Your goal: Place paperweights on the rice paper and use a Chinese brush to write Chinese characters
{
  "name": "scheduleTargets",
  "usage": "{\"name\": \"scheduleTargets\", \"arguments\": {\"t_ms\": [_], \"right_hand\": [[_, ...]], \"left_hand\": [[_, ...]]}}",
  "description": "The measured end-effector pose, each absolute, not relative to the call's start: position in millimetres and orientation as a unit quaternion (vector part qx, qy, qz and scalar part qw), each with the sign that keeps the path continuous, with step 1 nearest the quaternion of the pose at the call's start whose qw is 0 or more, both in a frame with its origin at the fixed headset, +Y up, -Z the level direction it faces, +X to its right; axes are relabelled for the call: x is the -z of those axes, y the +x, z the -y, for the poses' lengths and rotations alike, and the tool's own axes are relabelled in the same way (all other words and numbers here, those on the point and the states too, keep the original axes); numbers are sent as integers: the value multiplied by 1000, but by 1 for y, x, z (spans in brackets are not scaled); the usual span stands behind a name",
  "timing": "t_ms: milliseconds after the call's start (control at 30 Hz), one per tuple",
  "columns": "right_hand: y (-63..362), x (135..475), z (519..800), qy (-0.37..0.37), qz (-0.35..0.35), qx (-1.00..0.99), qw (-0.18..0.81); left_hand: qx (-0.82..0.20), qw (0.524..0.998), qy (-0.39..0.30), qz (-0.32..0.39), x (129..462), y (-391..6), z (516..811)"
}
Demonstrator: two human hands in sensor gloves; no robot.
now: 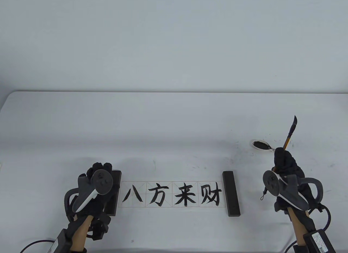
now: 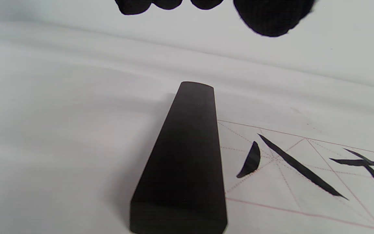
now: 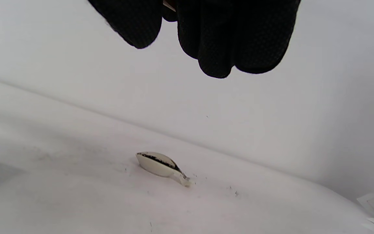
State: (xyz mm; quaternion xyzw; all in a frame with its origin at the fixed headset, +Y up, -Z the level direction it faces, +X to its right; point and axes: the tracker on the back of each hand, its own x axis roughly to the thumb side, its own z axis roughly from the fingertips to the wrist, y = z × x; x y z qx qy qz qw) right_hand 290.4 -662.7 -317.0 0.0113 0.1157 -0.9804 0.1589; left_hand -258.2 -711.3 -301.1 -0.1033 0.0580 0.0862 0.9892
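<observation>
Paper strip (image 1: 173,194) low centre of table view, four black characters inked on it. Dark weight (image 1: 231,193) across its right end; second weight (image 1: 115,191) at left end, partly under left hand (image 1: 93,191). Left fingers (image 2: 273,16) loose, hovering above weight, gripping nothing. Right hand (image 1: 285,166), lower right, fingers clamped round brush (image 1: 289,133), black tip pointing up. Ink spoon (image 1: 261,144) just left of brush.

White counter (image 1: 174,133) noted, with scattered dark ink specks on its surface near the right side. Small white spoon-shaped dish (image 1: 261,144) lies on the counter at right, holding black ink. Plain pale wall (image 1: 174,41) stands behind the counter's far edge.
</observation>
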Motion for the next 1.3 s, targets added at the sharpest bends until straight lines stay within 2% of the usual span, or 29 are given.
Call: {"name": "scheduleTargets", "arguments": {"t_ms": [200,767,1067,1300], "right_hand": [[288,333,698,11,-69,977,202],[287,353,760,4,27,957,288],[284,360,768,10,65,949,308],[282,356,762,12,79,946,313]], "left_hand": [[-87,989,-106,-60,301,-258,711],[-85,988,-112,-59,301,-257,712],[-85,988,-113,-58,301,-257,712],[-85,988,-113,-57,301,-257,712]]}}
